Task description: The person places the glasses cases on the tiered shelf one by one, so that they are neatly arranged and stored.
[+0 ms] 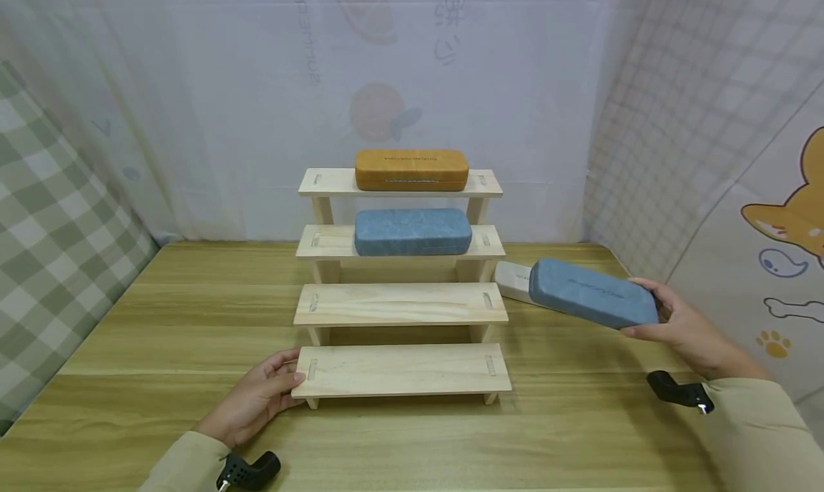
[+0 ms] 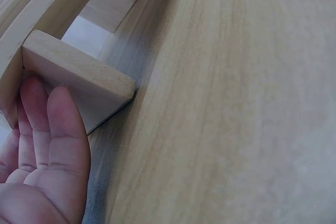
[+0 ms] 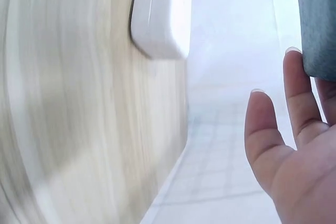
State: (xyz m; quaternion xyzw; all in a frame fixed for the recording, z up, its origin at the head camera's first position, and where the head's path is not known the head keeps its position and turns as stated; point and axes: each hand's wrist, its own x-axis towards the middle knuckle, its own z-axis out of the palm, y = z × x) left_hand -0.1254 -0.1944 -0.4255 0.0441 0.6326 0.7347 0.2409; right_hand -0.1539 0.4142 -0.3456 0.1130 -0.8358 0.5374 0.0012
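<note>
My right hand (image 1: 685,331) grips the right end of a blue glasses case (image 1: 592,292), held tilted above the table. In the right wrist view only part of that case (image 3: 319,24) shows beside the fingers. A white glasses case (image 1: 513,280) lies on the table, partly hidden behind the blue one. My left hand (image 1: 260,395) holds the left end of the lowest step of a wooden tiered stand (image 1: 399,372), thumb on its edge. In the left wrist view, the fingers (image 2: 65,111) reach beneath the step beside its leg.
An orange-brown glasses case (image 1: 412,170) sits on the top step, and another blue glasses case (image 1: 413,232) on the step below. A white curtain (image 1: 257,120) stands behind the table (image 1: 212,299). Cloth walls flank both sides.
</note>
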